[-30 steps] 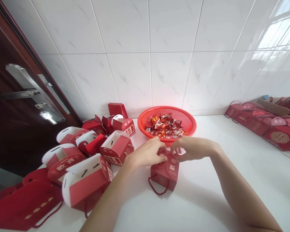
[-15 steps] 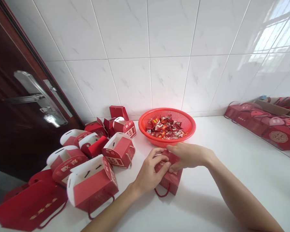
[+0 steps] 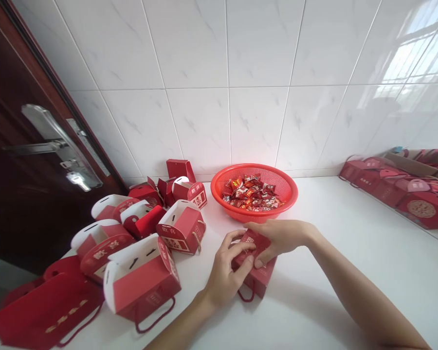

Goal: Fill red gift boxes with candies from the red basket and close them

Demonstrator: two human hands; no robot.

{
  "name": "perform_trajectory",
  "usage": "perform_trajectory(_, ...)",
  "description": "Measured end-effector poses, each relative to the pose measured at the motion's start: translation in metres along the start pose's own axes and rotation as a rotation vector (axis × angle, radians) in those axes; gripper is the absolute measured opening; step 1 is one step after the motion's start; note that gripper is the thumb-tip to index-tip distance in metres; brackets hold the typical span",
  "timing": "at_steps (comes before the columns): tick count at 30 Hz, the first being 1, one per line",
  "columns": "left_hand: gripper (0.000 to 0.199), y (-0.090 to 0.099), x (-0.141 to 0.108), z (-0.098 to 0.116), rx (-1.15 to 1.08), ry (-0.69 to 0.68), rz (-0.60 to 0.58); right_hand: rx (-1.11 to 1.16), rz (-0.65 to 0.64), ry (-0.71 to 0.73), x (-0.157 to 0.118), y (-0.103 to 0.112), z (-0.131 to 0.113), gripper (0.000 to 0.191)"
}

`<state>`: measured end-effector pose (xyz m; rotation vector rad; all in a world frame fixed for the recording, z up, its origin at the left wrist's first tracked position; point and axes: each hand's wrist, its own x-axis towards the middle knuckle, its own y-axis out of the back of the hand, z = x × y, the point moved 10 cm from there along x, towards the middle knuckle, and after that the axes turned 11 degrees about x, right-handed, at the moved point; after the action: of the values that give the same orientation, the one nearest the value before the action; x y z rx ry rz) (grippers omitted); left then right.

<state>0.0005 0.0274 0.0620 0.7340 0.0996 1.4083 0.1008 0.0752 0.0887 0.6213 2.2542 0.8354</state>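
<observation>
A red gift box (image 3: 260, 278) with a dark red cord handle stands on the white table, its top pressed together between my hands. From the left, my left hand (image 3: 230, 265) grips the box, fingers bent over its upper face. On the other side, my right hand (image 3: 277, 241) wraps the far right edge, thumb on the top panel; its other fingers are partly hidden behind the box. Just beyond, a red plastic basket (image 3: 219, 194) holds many wrapped candies (image 3: 253, 193).
Several open red boxes (image 3: 146, 279) crowd the table's left side, near a dark wooden door (image 3: 7, 204) with a metal handle. At the right, a row of closed red boxes (image 3: 383, 187) stands along the wall beside a cardboard carton (image 3: 419, 163). White tiles (image 3: 259, 121) rise behind.
My right thumb and left fingers have shifted slightly over the box top, and the box has tilted a little. The whole view has moved a touch; the hands still hold the same box.
</observation>
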Motion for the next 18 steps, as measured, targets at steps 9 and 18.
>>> perform_trajectory(9,0.030,0.026,0.011,-0.020,-0.041,0.007,0.058,0.368,-0.033,0.278,0.000,-0.002,0.012,0.084)
perform_trajectory(18,0.039,0.024,0.013,-0.036,-0.190,0.150,0.016,0.858,0.213,0.352,0.005,-0.021,0.053,0.067)
